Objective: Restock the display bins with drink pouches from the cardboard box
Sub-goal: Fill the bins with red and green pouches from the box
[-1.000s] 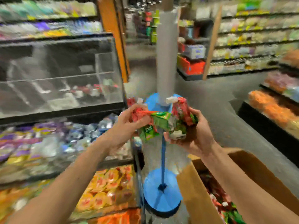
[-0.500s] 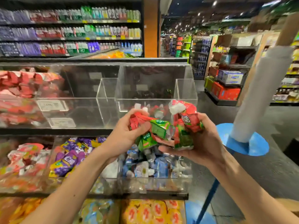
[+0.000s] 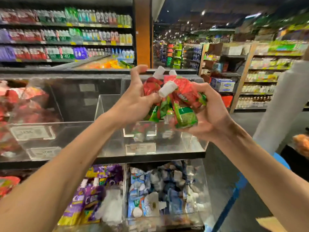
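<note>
price labels (image 3: 31, 133) blurred, unreadable, cardboard box (image 3: 274, 226) cut off btm-right, bg shelves (image 3: 66, 42) blurry

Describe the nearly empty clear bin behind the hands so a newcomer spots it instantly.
Start at the two-tier rack of clear acrylic bins. On the upper tier, take the right-end bin, just behind the held red-and-green drink pouches. It holds only a few pouches, unlike the full blue-and-white pouch bin below it.

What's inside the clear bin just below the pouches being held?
A few red and green pouches lie low in the clear bin. Its back part is hidden behind the held pouches, the left hand and the right hand.
</note>
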`<state>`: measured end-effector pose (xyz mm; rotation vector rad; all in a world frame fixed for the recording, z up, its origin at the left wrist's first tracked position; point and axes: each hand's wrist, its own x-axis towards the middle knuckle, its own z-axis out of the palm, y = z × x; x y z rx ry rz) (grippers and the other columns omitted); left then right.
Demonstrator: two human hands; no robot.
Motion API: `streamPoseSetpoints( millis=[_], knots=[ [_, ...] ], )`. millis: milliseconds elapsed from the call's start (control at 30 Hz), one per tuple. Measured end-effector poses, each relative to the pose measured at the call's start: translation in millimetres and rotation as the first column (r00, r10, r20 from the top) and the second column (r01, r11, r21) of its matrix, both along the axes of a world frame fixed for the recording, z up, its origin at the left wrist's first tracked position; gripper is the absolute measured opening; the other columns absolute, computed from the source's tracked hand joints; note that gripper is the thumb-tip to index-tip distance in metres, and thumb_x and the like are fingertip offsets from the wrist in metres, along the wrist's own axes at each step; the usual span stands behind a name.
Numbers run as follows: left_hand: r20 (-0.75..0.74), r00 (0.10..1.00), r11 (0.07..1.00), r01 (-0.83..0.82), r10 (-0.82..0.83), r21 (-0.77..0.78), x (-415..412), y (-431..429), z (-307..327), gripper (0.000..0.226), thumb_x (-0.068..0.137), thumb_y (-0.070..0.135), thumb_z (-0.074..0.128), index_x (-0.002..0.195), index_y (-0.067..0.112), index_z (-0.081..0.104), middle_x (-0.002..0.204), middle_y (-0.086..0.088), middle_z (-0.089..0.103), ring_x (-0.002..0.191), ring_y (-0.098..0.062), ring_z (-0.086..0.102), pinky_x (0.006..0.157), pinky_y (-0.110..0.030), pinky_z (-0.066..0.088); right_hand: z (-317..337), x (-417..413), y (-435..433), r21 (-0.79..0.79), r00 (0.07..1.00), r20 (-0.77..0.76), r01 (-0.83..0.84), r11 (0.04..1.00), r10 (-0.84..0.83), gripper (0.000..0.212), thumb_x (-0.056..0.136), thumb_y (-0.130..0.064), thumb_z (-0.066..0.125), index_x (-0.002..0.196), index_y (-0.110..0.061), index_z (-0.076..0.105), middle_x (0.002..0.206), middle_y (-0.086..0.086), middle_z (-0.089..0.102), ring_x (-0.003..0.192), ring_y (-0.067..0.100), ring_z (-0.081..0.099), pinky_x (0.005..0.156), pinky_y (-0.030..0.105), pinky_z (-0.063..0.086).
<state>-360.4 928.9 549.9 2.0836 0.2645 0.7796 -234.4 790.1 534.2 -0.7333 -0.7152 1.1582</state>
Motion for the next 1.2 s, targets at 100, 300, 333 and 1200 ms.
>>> streamPoseSetpoints(
  millis=[100, 300, 333, 1200],
  knots=[
    [-0.059, 0.991, 0.992, -0.125, 0.124, -0.013, 15.8, 21.1, 5.2, 0.033, 0.095, 0.018, 0.065, 0.119, 0.021, 0.043, 0.103, -0.005, 0.066, 0.094, -0.018, 0.066, 0.088, -0.039, 0.055, 5.3, 24.7, 8.3, 0.035, 0.999, 0.035, -0.007, 0.999, 0.006, 0.041, 0.093, -0.039, 0.044, 0.094, -0.014, 0.077, 0.094, 0.007, 0.069, 0.08, 0.021, 0.065, 0.065, 0.033, 0.055],
    [-0.369, 0.92, 0.984, -0.079, 0.133, 0.158, 52.2, 61.1, -3.7, 0.024, 0.084, 0.013, 0.078, 0.103, 0.027, 0.071, 0.096, -0.004, 0.074, 0.087, -0.021, 0.071, 0.078, -0.036, 0.059, 11.5, 77.6, 22.1, 0.032, 0.997, 0.07, 0.04, 0.999, -0.042, 0.028, 0.092, -0.04, 0.051, 0.091, -0.018, 0.069, 0.094, 0.004, 0.058, 0.083, 0.02, 0.055, 0.074, 0.034, 0.043],
    [-0.467, 0.866, 0.96, -0.049, 0.179, 0.276, 59.6, 68.7, -9.3, 0.025, 0.081, 0.016, 0.081, 0.1, 0.03, 0.073, 0.094, -0.003, 0.075, 0.085, -0.021, 0.07, 0.078, -0.036, 0.058, 11.9, 83.2, 24.5, 0.037, 0.996, 0.082, 0.039, 0.999, -0.042, 0.028, 0.092, -0.04, 0.051, 0.09, -0.019, 0.069, 0.092, 0.003, 0.057, 0.081, 0.02, 0.053, 0.074, 0.034, 0.04],
    [-0.45, 0.89, 0.974, -0.036, -0.07, -0.223, 81.3, 91.7, -15.7, 0.037, 0.099, 0.04, 0.055, 0.101, 0.005, 0.067, 0.089, -0.009, 0.07, 0.077, -0.022, 0.067, 0.073, -0.036, 0.061, -2.3, 88.1, 54.1, -0.075, 0.998, 0.066, 0.001, 0.997, 0.004, 0.037, 0.086, -0.04, 0.055, 0.108, -0.012, 0.066, 0.107, 0.013, 0.065, 0.09, 0.026, 0.062, 0.074, 0.037, 0.053]
  ],
)
